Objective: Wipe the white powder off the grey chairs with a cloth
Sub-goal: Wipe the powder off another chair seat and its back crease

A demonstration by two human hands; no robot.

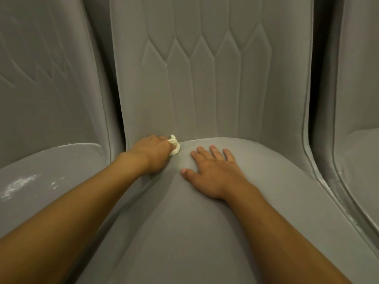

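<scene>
A grey upholstered chair (205,232) with a quilted backrest fills the middle of the view. My left hand (152,153) grips a small bunched cream cloth (174,147) and presses it into the crease where the seat meets the backrest, at the left. My right hand (213,171) lies flat on the seat cushion beside it, fingers spread and straight. A thin white powder line (196,140) runs along the crease to the right of the cloth. Most of the cloth is hidden inside my fist.
A second grey chair (41,119) stands at the left, with white powder patches (18,185) on its seat. A third grey chair (356,99) stands at the right, with powder (340,189) along its seat edge. Narrow dark gaps separate the chairs.
</scene>
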